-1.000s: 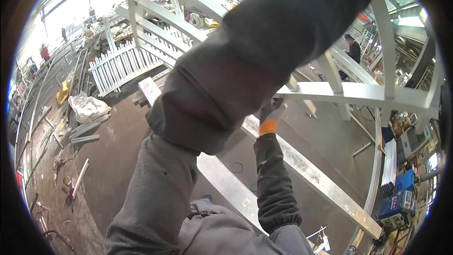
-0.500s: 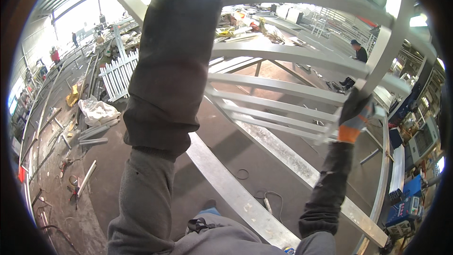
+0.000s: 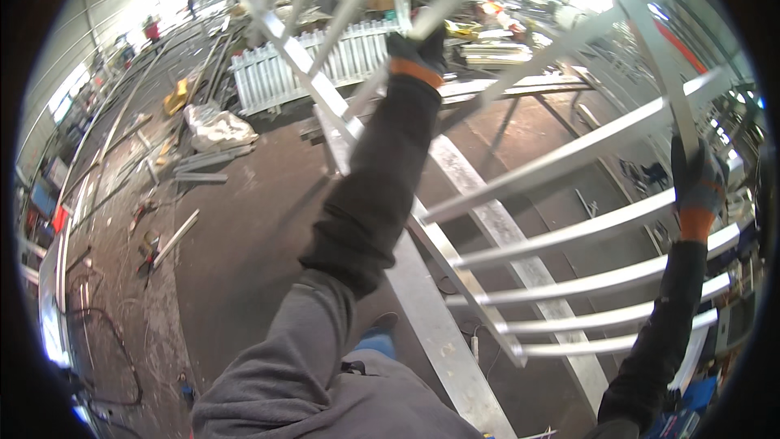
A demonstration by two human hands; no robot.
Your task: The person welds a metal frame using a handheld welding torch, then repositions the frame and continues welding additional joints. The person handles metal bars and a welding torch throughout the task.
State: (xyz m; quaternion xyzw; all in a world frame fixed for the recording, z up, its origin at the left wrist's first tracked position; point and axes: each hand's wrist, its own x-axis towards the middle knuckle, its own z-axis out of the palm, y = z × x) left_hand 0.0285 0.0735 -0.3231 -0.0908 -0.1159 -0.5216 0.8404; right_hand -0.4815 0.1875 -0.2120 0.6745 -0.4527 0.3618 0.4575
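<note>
A large silver metal railing panel (image 3: 569,153) with several parallel bars is held up at a slant in front of me. My left hand (image 3: 418,53), in a dark glove with an orange cuff, reaches far forward and is closed round one of its bars. At the right, my gloved right hand (image 3: 699,183) grips the panel's edge rail, its arm stretched out. Beneath the panel, a long flat metal beam (image 3: 443,341) and a second beam (image 3: 496,219) run toward me. The left fingers are partly hidden and slightly blurred.
A white picket panel (image 3: 313,69) stands farther back, near a white plastic bag (image 3: 218,132) and loose metal bars (image 3: 203,164). Tools and cables (image 3: 150,248) lie on the floor at left. Blue equipment (image 3: 699,394) sits at the lower right, and scrap heaps fill the background.
The panel has swung round and tilted, its bars now spreading across from left to right. My left arm has come lower, showing the hand, and my right hand has moved outward to the right.
</note>
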